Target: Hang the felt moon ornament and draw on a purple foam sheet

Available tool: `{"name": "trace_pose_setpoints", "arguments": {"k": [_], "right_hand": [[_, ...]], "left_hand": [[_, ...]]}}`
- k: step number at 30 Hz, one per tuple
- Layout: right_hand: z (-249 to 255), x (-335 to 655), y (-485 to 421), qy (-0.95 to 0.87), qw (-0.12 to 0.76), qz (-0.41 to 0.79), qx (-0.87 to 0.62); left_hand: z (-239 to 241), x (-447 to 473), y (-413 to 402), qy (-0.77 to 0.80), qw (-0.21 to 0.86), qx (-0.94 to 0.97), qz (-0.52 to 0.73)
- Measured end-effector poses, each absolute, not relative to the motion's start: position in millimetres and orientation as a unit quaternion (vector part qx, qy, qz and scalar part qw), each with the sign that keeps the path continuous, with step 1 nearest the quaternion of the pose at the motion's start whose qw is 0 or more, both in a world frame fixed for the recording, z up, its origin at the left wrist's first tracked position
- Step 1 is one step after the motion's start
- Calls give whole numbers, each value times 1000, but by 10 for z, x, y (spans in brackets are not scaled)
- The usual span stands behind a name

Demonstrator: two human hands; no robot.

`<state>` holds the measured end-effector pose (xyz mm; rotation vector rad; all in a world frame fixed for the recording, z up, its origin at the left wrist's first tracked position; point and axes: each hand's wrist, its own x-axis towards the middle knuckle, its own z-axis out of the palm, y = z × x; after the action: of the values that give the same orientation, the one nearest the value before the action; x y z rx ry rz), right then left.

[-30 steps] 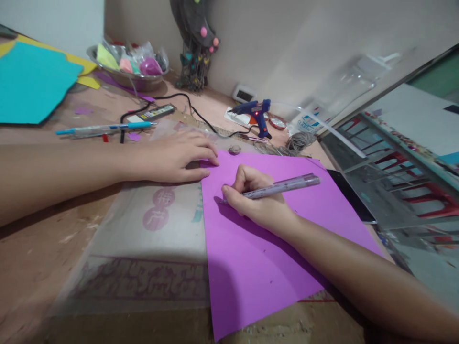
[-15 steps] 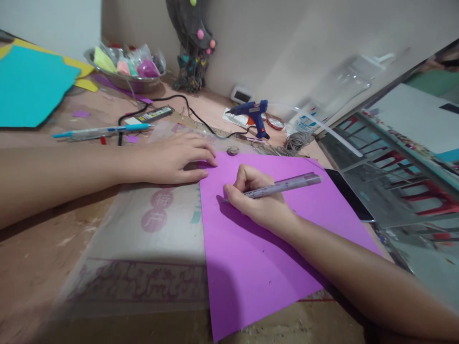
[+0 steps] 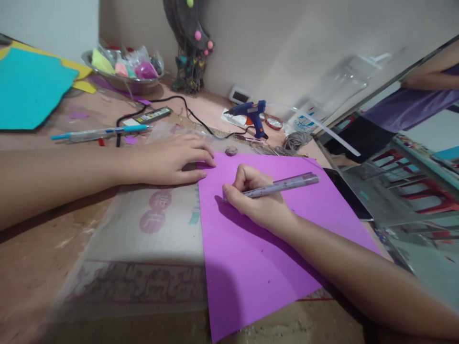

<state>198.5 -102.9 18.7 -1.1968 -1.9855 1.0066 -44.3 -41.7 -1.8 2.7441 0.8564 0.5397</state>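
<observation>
A purple sheet (image 3: 251,267) lies on the wooden table in front of me. My right hand (image 3: 256,198) is closed round a grey marker pen (image 3: 283,185), its tip down on the sheet near the left edge. My left hand (image 3: 172,157) lies flat, fingers stretched out, with the fingertips pressing the sheet's upper left corner. A clear printed plastic sheet (image 3: 143,248) lies under my left hand and beside the purple sheet.
A blue glue gun (image 3: 251,114) with a black cable stands at the back. A metal bowl (image 3: 122,79) of coloured scraps, teal paper (image 3: 28,88), a blue pen (image 3: 100,132), grey twine (image 3: 296,141) and a dark tablet (image 3: 347,193) surround the work. A person in purple (image 3: 412,102) appears right.
Both hands hold almost the same pose; the view has shifted slightly. A person in a purple top has come into view at the right.
</observation>
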Motion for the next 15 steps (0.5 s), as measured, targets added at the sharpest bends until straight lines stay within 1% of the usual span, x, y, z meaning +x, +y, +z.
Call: {"name": "trace_pose_setpoints", "arguments": {"k": [4,10,12,15], "right_hand": [[187,1977,-1031,-761,290,388,-431],[183,2010,-974,-749,331,316,-478],[189,2016,-978,-738,331,326,-488],[204,2005,-1004,-743,314,365,-465]], "left_hand": [[-15,-441,-419,287,109,934,182],[-7,-434,-423,292,110,932,181],[-5,-436,-423,292,112,933,180],[-7,-440,-421,291,113,932,185]]}}
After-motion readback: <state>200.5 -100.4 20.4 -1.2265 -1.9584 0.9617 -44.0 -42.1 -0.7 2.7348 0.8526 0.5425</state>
